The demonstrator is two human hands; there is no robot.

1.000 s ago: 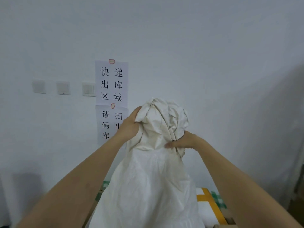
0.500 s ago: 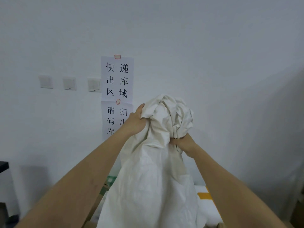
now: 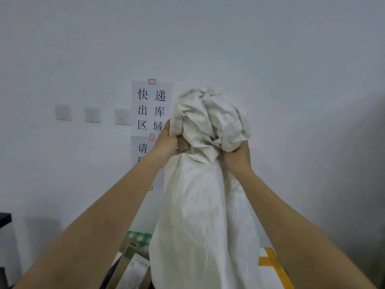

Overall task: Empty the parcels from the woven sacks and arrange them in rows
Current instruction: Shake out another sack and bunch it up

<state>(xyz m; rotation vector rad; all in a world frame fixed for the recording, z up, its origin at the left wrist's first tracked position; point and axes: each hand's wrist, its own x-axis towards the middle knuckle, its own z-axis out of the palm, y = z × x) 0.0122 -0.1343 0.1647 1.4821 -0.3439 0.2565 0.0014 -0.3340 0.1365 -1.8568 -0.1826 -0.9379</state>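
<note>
One woven sack [image 3: 206, 205], two hands, left [image 3: 166, 142] and right [image 3: 237, 157]; three wall switches [image 3: 92, 114] at nine o'clock; two paper signs [image 3: 151, 108].

A single head-worn wide-angle view looks forward and only slightly down, straight at a white wall [image 3: 270, 59]. The paper sign [image 3: 151, 108] taped to that wall sits just left of centre, facing the lens squarely. Both forearms reach up and away from the bottom corners, so the white woven sack [image 3: 204, 205] right of the sign hangs close before the camera.
</note>
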